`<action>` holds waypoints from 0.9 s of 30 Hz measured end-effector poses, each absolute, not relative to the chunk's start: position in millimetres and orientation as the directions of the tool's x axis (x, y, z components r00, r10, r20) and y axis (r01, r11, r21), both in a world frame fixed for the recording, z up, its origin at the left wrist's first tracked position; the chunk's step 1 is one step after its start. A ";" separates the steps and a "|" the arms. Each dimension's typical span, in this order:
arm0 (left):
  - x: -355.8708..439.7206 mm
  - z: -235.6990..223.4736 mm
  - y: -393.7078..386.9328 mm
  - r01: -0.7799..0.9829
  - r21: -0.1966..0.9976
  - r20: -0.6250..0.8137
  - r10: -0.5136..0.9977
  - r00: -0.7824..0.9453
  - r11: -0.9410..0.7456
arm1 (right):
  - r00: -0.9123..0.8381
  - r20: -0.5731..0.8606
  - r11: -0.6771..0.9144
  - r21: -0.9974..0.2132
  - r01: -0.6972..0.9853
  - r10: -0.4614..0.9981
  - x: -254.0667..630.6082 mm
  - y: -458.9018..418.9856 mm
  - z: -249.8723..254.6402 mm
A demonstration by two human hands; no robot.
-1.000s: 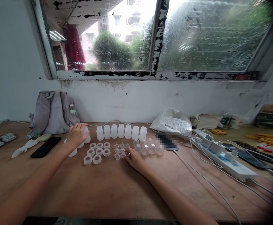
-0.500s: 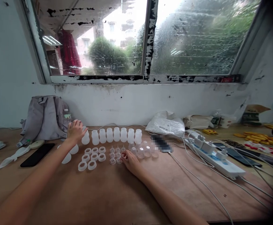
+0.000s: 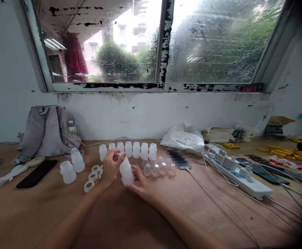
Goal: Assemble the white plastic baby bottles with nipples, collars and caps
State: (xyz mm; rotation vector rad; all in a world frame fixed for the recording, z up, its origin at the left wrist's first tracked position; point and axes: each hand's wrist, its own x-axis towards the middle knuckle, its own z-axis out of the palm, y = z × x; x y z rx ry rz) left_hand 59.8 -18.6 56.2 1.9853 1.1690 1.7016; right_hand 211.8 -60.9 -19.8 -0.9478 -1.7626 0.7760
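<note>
A frosted white baby bottle (image 3: 126, 171) is held tilted above the table between my two hands. My left hand (image 3: 111, 164) is closed around its upper end. My right hand (image 3: 141, 181) wraps its lower side, thumb near the base. Just left of my left hand lie white screw rings (image 3: 89, 186), some of them hidden by it. Behind my hands stands a row of similar bottles (image 3: 136, 149). To the right are clear dome caps (image 3: 155, 169). The clear teats are mostly covered by my hands and the bottle. Two more bottles (image 3: 68, 172) sit at left.
At left lie a black phone (image 3: 36, 174) and a grey backpack (image 3: 49, 133). A plastic-wrapped package (image 3: 183, 137) rests by the wall. On the right are a white power strip (image 3: 247, 181), trailing cables and another phone (image 3: 262, 172).
My left hand has come from the row's left end to the middle with a bottle in it. My right hand has moved from the teats onto that bottle.
</note>
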 end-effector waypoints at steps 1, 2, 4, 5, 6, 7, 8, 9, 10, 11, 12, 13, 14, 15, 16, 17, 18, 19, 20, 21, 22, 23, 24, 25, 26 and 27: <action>65.1 45.1 -20.9 0.323 0.722 0.654 0.756 -0.031 -0.612 | -0.249 0.434 0.494 -0.821 0.286 0.866 209.0 -64.1 -19.0; 69.4 34.8 -22.5 0.240 0.776 0.608 0.793 -0.039 -0.583 | -0.233 0.435 0.490 -0.816 0.307 0.870 206.5 -66.7 -18.6; 76.3 16.6 -25.6 0.074 0.862 0.504 0.864 -0.013 -0.502 | -0.181 0.434 0.470 -0.822 0.323 0.883 203.2 -69.8 -19.0; 79.3 8.8 -27.9 0.002 0.891 0.454 0.891 0.011 -0.454 | -0.158 0.435 0.462 -0.828 0.318 0.887 202.5 -70.2 -19.6; 81.9 1.7 -31.1 -0.048 0.908 0.418 0.908 0.033 -0.416 | -0.147 0.442 0.466 -0.830 0.307 0.885 202.6 -70.2 -20.2; 84.3 -4.4 -35.2 -0.065 0.924 0.380 0.923 0.062 -0.377 | -0.154 0.454 0.480 -0.827 0.293 0.877 203.4 -69.9 -20.7; 86.1 -9.2 -40.0 -0.048 0.943 0.333 0.940 0.077 -0.330 | -0.174 0.467 0.498 -0.823 0.274 0.867 204.9 -69.5 -20.8; 87.4 -12.8 -45.0 -0.032 0.958 0.286 0.956 0.062 -0.285 | -0.204 0.473 0.513 -0.822 0.249 0.857 206.8 -69.1 -20.4; 88.1 -15.1 -49.8 -0.034 0.966 0.258 0.966 0.026 -0.257 | -0.244 0.461 0.511 -0.833 0.211 0.853 208.9 -68.7 -19.4; 87.9 -16.1 -53.7 -0.049 0.969 0.243 0.970 0.009 -0.242 | -0.288 0.430 0.486 -0.859 0.161 0.856 211.1 -68.3 -17.9; 87.2 -16.2 -56.2 -0.077 0.970 0.230 0.973 0.000 -0.229 | -0.326 0.388 0.440 -0.892 0.103 0.862 213.2 -67.8 -15.9; 85.9 -15.7 -57.3 -0.110 0.970 0.221 0.975 0.007 -0.219 | -0.341 0.352 0.387 -0.921 0.039 0.872 215.1 -67.0 -13.5; 84.5 -15.2 -57.1 -0.137 0.969 0.212 0.977 0.023 -0.207 | -0.327 0.333 0.344 -0.939 -0.026 0.884 216.6 -66.0 -10.8; 83.1 -14.9 -55.8 -0.151 0.969 0.201 0.979 0.039 -0.193 | -0.292 0.327 0.317 -0.945 -0.081 0.899 217.8 -64.6 -8.0; 82.1 -15.0 -53.9 -0.150 0.972 0.192 0.980 0.061 -0.181 | -0.239 0.331 0.310 -0.943 -0.122 0.913 218.8 -63.0 -5.2; 81.8 -15.5 -52.1 -0.135 0.975 0.191 0.978 0.086 -0.179 | -0.185 0.340 0.316 -0.937 -0.146 0.922 219.6 -61.3 -2.7; 82.2 -16.4 -50.6 -0.113 0.976 0.198 0.973 0.119 -0.185 | -0.147 0.345 0.321 -0.933 -0.161 0.927 220.4 -59.5 -0.5; 83.4 -17.3 -50.0 -0.095 0.977 0.203 0.965 0.164 -0.189 | -0.136 0.341 0.317 -0.933 -0.170 0.930 221.3 -57.7 1.3; 85.3 -18.0 -50.3 -0.087 0.980 0.195 0.955 0.222 -0.180 | -0.145 0.326 0.299 -0.937 -0.178 0.934 222.2 -56.0 2.6; 87.7 -18.3 -51.6 -0.093 0.985 0.167 0.943 0.286 -0.146 | -0.159 0.303 0.272 -0.944 -0.188 0.940 223.3 -54.6 3.4; 90.3 -18.0 -53.6 -0.107 0.991 0.117 0.931 0.345 -0.085 | -0.172 0.273 0.237 -0.950 -0.205 0.946 224.4 -53.4 3.7; 92.7 -17.2 -56.1 -0.126 0.992 0.051 0.918 0.394 -0.001 | -0.182 0.241 0.197 -0.954 -0.226 0.953 225.6 -52.6 3.8; 94.7 -15.9 -58.7 -0.149 0.984 -0.021 0.899 0.438 0.095 | -0.189 0.209 0.159 -0.954 -0.253 0.959 226.8 -52.2 3.8; 95.9 -14.4 -61.1 -0.175 0.965 -0.089 0.872 0.481 0.195 | -0.194 0.183 0.123 -0.951 -0.284 0.964 227.8 -52.1 3.9; 96.3 -13.0 -62.9 -0.202 0.935 -0.147 0.837 0.526 0.291 | -0.201 0.160 0.091 -0.945 -0.316 0.966 228.8 -52.4 4.1; 96.0 -12.0 -63.9 -0.230 0.895 -0.192 0.795 0.576 0.383 | -0.211 0.142 0.063 -0.937 -0.343 0.967 229.5 -52.9 4.7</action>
